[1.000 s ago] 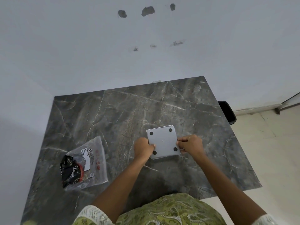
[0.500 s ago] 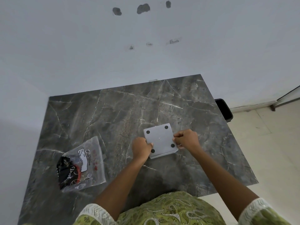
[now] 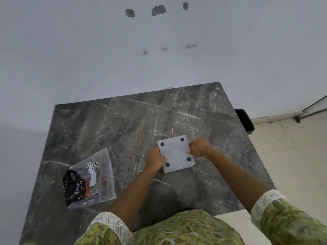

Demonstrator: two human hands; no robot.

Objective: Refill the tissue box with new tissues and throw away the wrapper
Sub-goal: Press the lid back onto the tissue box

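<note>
A square grey tissue box (image 3: 176, 152) lies upside down on the dark marble table (image 3: 123, 124), its flat bottom with black round feet facing up. My left hand (image 3: 154, 159) grips its left edge and my right hand (image 3: 199, 147) grips its right edge, fingers curled around the sides. A clear plastic packet of tissues (image 3: 90, 179) with black and red print lies flat on the table to the left, apart from both hands. What is inside the box is hidden.
A black bin (image 3: 245, 121) stands on the floor beyond the table's right edge. White walls close off the far and left sides. Pale floor tiles (image 3: 283, 156) lie to the right.
Both hands stay on the box's edges. The box has barely shifted; the view has mainly moved slightly.
</note>
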